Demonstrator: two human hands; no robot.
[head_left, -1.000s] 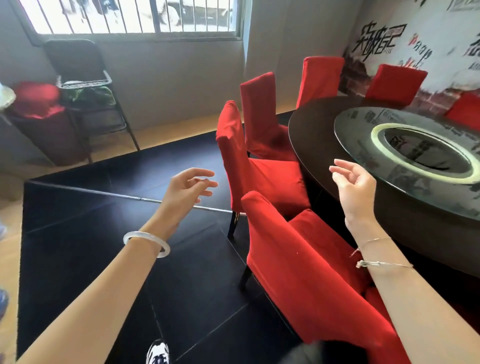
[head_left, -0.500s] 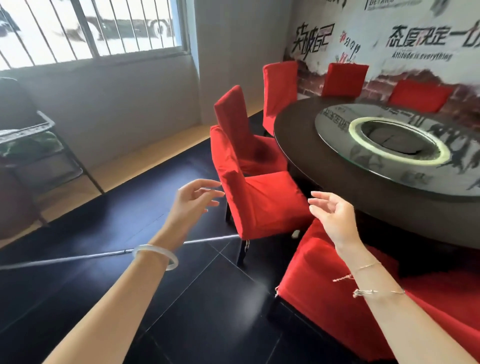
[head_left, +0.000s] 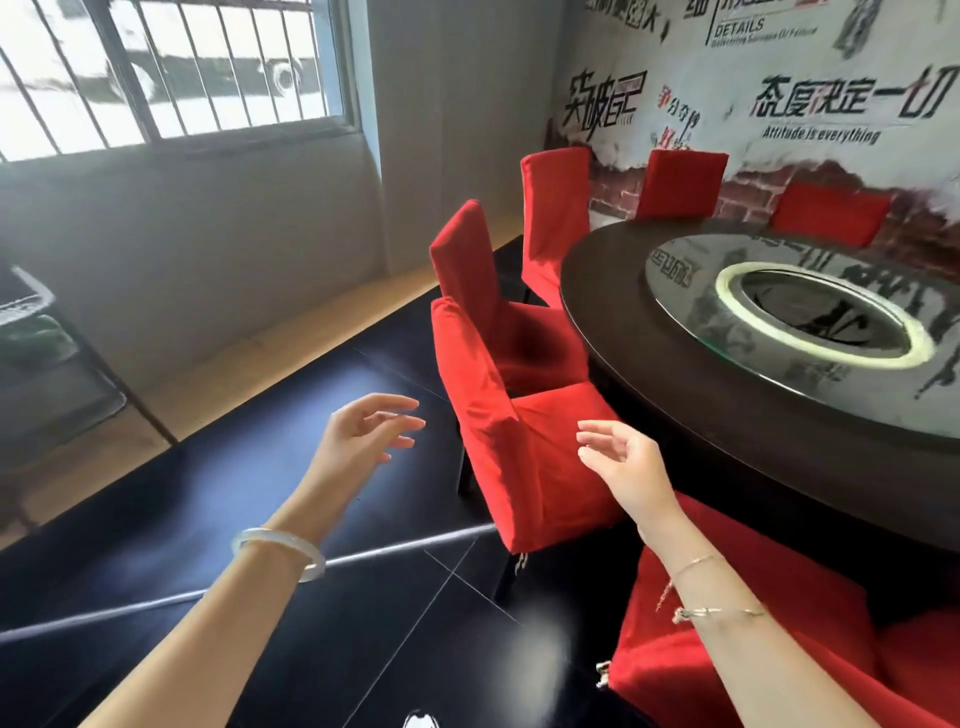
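1. Head view: the red chair (head_left: 519, 457) stands between the two hands, just ahead of the fingertips. Its seat is pushed towards the round table (head_left: 649, 332) beyond the right hand.
2. A bright red fabric cover drapes its tall back and seat, creased at the corner, and dark legs show below the hem.
3. The left hand (head_left: 363, 436) is open with fingers loosely spread and holds nothing. It hovers just left of the chair back, a pale bangle (head_left: 280, 551) on its wrist.
4. The right hand (head_left: 628, 467) is open and empty, palm turned inward, in front of the seat's side. I cannot tell whether it touches it.
5. Half a second ago the chair sat farther ahead, and the right hand hung over the nearer chair (head_left: 727, 623). Both hands now bracket the red chair closely.
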